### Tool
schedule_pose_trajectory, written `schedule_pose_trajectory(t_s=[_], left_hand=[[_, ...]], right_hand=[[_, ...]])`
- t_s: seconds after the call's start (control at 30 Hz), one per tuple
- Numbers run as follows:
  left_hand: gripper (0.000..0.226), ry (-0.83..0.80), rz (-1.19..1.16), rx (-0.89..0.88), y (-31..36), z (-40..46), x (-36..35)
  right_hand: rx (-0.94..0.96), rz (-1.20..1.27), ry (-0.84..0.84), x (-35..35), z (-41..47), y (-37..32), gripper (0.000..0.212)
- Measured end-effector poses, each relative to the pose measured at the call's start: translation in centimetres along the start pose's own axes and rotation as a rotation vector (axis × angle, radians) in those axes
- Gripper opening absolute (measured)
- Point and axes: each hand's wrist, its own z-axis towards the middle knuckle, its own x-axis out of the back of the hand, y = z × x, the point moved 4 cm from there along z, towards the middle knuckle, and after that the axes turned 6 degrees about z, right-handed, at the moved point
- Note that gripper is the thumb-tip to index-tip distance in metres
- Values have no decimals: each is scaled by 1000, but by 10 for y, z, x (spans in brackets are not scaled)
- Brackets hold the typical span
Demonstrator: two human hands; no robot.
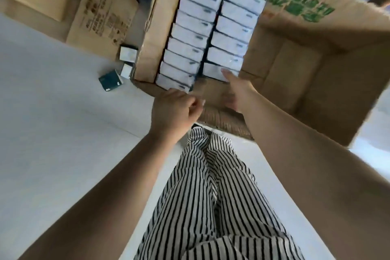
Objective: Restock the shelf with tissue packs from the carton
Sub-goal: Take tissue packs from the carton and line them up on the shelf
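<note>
carton [295,63]: large, brown, open-topped, on the pale floor [52,112] so its contents can be reached from above; green print on the far wall.

tissue packs [196,36]: white-wrapped, standing on edge in two tight rows along the carton's left side; the right part of the carton shows bare cardboard, probably already emptied.

right hand [238,91]: inside the carton, fingers extended and touching the nearest pack of the right row, gripping nothing yet; likely placed to lift that pack.

left hand [173,107]: at the carton's near edge, fingers loosely curled, holding nothing, perhaps to steady the box.

loose packs [120,69]: a few on the floor beside the carton's left wall.

shelf: not in view.
</note>
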Motion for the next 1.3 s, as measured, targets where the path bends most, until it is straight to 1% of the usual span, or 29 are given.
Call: schedule_pose_trajectory(t_s=[0.03, 0.1, 0.13, 0.23, 0.3, 0.37, 0.43, 0.47, 0.5, 0.57, 0.63, 0.7, 0.73, 0.77, 0.8, 0.83, 0.87, 0.9, 0.97, 1.03, 1.07, 1.1, 1.2, 1.23, 1.27, 1.3], left_hand=[[35, 20, 23, -2, 0, -3, -3], [37, 74, 25, 9, 1, -6, -6], [37, 91, 17, 14, 1, -7, -7], [33, 133, 47, 20, 3, -5, -4], [33, 127, 69, 35, 4, -3, -3], [36, 107, 74, 22, 4, -4, -2], [41, 18, 17, 23, 2, -2, 1], [45, -64, -47, 66, 3, 1, 3], [50, -164, -125, 151, 4, 5, 4], [55, -369, -308, 392, 3, 14, 7], [57, -502, -488, 612, 0, 21, 4], [58, -548, -569, 688, 5, 31, 6], [53, -571, -653, 724, 8, 35, 5], [41, -594, -812, 775, 14, 37, 3], [28, -635, -991, 830, 23, 37, 3], [15, -671, -1158, 890, 31, 37, 4], [8, -690, -1279, 937, 37, 38, 5], [5, -685, -1357, 969, 39, 38, 4], [7, -652, -1455, 970, 42, 40, 2], [9, -606, -1512, 940, 48, 43, 0], [10, -591, -1510, 928, 50, 44, -3], [10, -582, -1506, 919, 54, 43, -6], [18, -632, -1433, 882, 65, 43, -17], [20, -652, -1407, 882, 64, 44, -21], [20, -655, -1382, 898, 60, 46, -25], [22, -626, -1361, 938, 51, 50, -28]], right_hand=[[-2, 29, -16, -4, 8, 2, 53], [9, 85, -21, -7, 20, 5, 60], [17, 120, -29, -7, 23, 7, 58], [49, 169, -73, -3, 24, 10, 33], [63, 149, -89, 5, 18, 13, 22], [58, 134, -143, 15, 8, 18, 21], [39, 92, -202, 29, -6, 23, 31], [43, 92, -227, 37, -15, 23, 32], [47, 115, -256, 44, -25, 23, 31], [74, 156, -342, 58, -45, 21, 35], [109, 129, -453, 66, -65, 17, 48], [144, 68, -564, 72, -82, 11, 59], [168, 36, -613, 73, -88, 8, 66], [196, 18, -658, 75, -92, 6, 73], [218, 32, -683, 78, -97, 4, 75], [235, 66, -690, 80, -99, 2, 72], [252, 116, -685, 84, -101, 0, 68], [264, 169, -685, 86, -103, -1, 67], [278, 264, -702, 91, -104, 1, 78], [273, 333, -673, 95, -102, 7, 90], [255, 360, -619, 95, -101, 10, 89], [233, 388, -546, 94, -98, 13, 81], [212, 569, -263, 99, -91, 21, 33], [219, 621, -185, 101, -89, 23, 21], [231, 645, -129, 104, -88, 24, 15], [244, 658, -95, 106, -86, 25, 13]])
